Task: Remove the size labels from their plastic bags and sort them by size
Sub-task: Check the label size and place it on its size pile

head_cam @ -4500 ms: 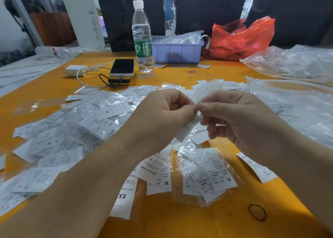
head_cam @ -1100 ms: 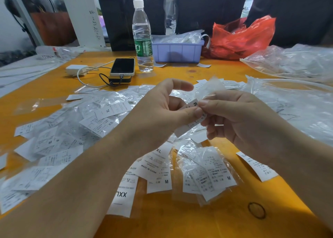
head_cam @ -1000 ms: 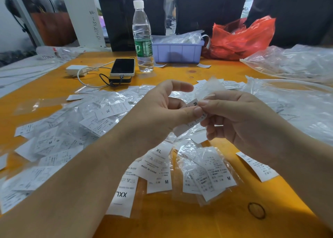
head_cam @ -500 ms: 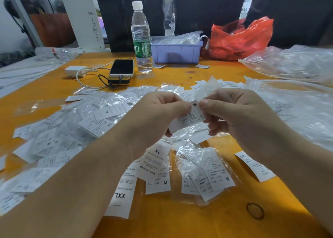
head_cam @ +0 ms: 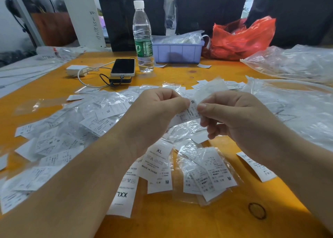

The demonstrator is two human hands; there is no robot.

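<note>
From the head view, I hold both hands up over the middle of the desk, close together, so I can work on one small bag. My left hand has its fingers curled and pinches the M label by its left end. My right hand pinches the thin clear bag, which sticks up behind my fingers. I think I hold them this way so one hand can pull the label out while the other keeps the bag back.

Below my hands lie loose labels: an XL, an XXL and an M, each overlapping the next. I guess these are the ones already out. Just to their right sits a bagged bunch marked M, not yet opened. To the left is a big heap of bags and labels mixed up. I think that is what is left to do.

A phone and a bottle stand at the back, well apart from the work.
</note>
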